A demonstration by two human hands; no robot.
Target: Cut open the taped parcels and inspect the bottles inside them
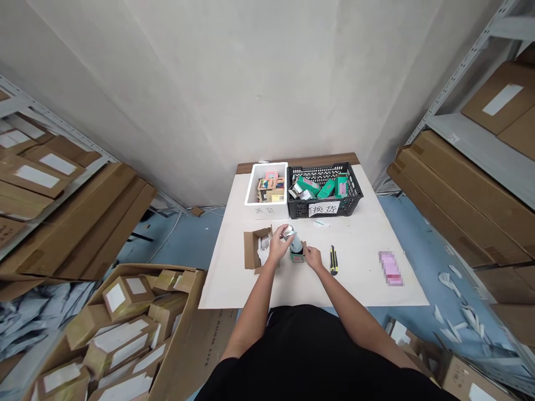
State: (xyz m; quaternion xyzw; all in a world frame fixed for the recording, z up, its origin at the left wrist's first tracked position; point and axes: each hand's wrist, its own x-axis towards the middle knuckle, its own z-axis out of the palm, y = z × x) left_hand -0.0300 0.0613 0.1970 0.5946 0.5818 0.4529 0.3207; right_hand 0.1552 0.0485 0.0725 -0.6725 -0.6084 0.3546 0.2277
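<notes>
My left hand (279, 244) is closed around the top of a pale grey-blue cylinder (296, 244) with a shiny round end. The cylinder's lower end is at the mouth of a small green box (297, 258); how deep it sits inside I cannot tell. On the box's right side, my right hand (313, 258) pinches a raised brown flap. Just left of my left hand stands an opened cardboard box (251, 250) with white wrapping inside. A black and yellow utility knife (333, 260) lies to the right of my right hand.
Behind my hands, a white bin (266, 211) holds small boxes, and a black crate (353, 197) holds green boxes. A pink blurred item (390, 268) lies on the table's right side. A large carton (190, 312) full of parcels stands at left. Loaded shelves flank both sides.
</notes>
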